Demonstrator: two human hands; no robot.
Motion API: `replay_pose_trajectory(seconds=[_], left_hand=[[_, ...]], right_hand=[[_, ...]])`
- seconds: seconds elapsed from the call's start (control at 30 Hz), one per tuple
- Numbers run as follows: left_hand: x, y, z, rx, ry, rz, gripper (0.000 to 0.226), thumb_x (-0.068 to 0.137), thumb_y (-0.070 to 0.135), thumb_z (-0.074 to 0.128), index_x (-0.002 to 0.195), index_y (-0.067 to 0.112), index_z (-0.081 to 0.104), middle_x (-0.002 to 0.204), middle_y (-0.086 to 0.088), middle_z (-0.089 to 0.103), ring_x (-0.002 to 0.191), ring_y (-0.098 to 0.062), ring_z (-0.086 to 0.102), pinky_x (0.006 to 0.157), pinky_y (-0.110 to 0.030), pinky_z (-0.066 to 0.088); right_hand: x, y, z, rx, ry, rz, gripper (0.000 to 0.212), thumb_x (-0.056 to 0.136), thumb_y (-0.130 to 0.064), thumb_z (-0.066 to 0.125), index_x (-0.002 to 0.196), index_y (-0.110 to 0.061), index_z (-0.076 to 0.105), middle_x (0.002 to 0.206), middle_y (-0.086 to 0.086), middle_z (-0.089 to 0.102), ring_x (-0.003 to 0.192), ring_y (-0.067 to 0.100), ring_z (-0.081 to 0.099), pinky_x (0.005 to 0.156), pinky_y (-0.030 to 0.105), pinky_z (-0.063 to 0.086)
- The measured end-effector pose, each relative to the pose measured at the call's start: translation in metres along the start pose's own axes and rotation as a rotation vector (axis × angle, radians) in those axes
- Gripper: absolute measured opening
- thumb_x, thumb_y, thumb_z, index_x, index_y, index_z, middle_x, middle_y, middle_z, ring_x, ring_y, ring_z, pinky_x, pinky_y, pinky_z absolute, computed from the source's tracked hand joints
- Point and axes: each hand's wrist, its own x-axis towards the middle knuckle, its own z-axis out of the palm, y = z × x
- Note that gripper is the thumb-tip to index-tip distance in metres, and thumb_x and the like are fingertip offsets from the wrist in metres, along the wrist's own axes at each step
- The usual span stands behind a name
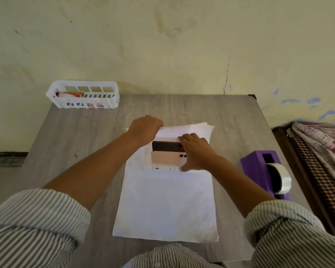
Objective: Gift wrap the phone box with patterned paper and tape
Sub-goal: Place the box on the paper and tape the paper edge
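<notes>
The phone box (pixel 165 155), white with a black and pink phone picture on its lid, lies flat on the far half of a sheet of wrapping paper (pixel 166 206) that shows its plain white underside. The paper's far end is folded up and over the box's far edge. My left hand (pixel 144 129) pinches that folded flap at its left corner. My right hand (pixel 196 151) rests on the box's right end, fingers over the flap's edge and thumb on the near side. A purple tape dispenser (pixel 267 171) with a clear roll stands to the right.
The grey wooden table (pixel 81 151) stands against a yellowish wall. A white plastic basket (pixel 83 96) with patterned paper in it sits at the back left corner. A bed with patterned fabric (pixel 321 149) lies close beside the table's right edge.
</notes>
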Motion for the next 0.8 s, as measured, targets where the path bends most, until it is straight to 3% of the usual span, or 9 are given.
replay_pose_trajectory(seconds=[0.2,0.33,0.4,0.5,0.57,0.6,0.67,0.8], left_hand=[[-0.005,0.005,0.001,0.013,-0.014,0.014,0.028,0.096,0.009,0.043,0.106,0.016,0.067,0.091,-0.005,0.068,0.076,-0.022,0.061,0.071,-0.032,0.051],[-0.009,0.005,0.000,0.034,-0.013,0.010,0.028,0.096,0.010,0.042,0.106,0.018,0.067,0.091,-0.004,0.069,0.076,-0.021,0.062,0.066,-0.028,0.046],[-0.015,0.006,0.000,0.046,-0.009,0.017,0.028,0.097,0.011,0.044,0.110,0.020,0.067,0.095,-0.003,0.069,0.080,-0.020,0.063,0.070,-0.027,0.049],[-0.030,0.013,0.002,0.054,-0.030,0.045,0.028,0.096,0.015,0.046,0.118,0.022,0.063,0.106,-0.003,0.067,0.091,-0.021,0.062,0.076,-0.028,0.048],[-0.042,0.018,0.007,0.056,-0.031,0.074,0.030,0.098,0.020,0.043,0.122,0.022,0.061,0.113,-0.003,0.066,0.098,-0.023,0.061,0.080,-0.031,0.050],[-0.048,0.020,0.010,0.055,-0.025,0.088,0.031,0.098,0.020,0.041,0.123,0.023,0.061,0.115,-0.003,0.065,0.101,-0.023,0.061,0.081,-0.033,0.050],[-0.059,0.020,0.020,-0.002,-0.014,0.092,0.031,0.097,0.017,0.042,0.118,0.022,0.065,0.119,-0.002,0.065,0.107,-0.024,0.059,0.086,-0.034,0.049],[-0.078,0.021,0.035,-0.123,0.008,0.077,0.027,0.095,0.011,0.048,0.112,0.017,0.068,0.119,-0.001,0.066,0.111,-0.023,0.059,0.092,-0.037,0.048]], right_hand=[[-0.004,-0.004,0.011,0.033,-0.028,0.017,0.098,0.060,-0.054,0.078,0.137,-0.012,0.034,0.133,0.003,0.044,0.119,0.022,0.040,0.095,0.039,0.041],[-0.009,-0.003,0.007,0.113,-0.074,0.028,0.108,0.063,-0.050,0.080,0.144,-0.009,0.023,0.145,0.007,0.035,0.130,0.025,0.033,0.107,0.039,0.035],[-0.019,-0.004,0.000,0.220,-0.044,0.052,0.104,0.069,-0.044,0.080,0.147,-0.008,0.021,0.151,0.007,0.029,0.136,0.025,0.028,0.110,0.037,0.030],[-0.040,0.001,-0.009,0.355,0.318,0.149,0.062,0.080,-0.025,0.073,0.135,-0.011,0.046,0.139,0.004,0.045,0.125,0.023,0.043,0.101,0.036,0.041],[-0.049,0.008,-0.009,0.287,0.589,0.212,0.055,0.075,-0.013,0.076,0.125,-0.011,0.053,0.130,0.006,0.051,0.118,0.027,0.048,0.095,0.040,0.045],[-0.049,0.013,-0.005,0.229,0.636,0.234,0.059,0.073,-0.012,0.077,0.126,-0.012,0.052,0.132,0.006,0.051,0.120,0.028,0.047,0.096,0.042,0.043],[-0.047,0.021,0.002,0.130,0.512,0.243,0.064,0.078,-0.018,0.073,0.135,-0.018,0.045,0.143,0.003,0.043,0.134,0.027,0.035,0.107,0.043,0.030],[-0.043,0.027,0.013,0.077,0.255,0.226,0.050,0.093,-0.031,0.055,0.140,-0.024,0.041,0.151,-0.002,0.036,0.143,0.019,0.023,0.117,0.040,0.012]])
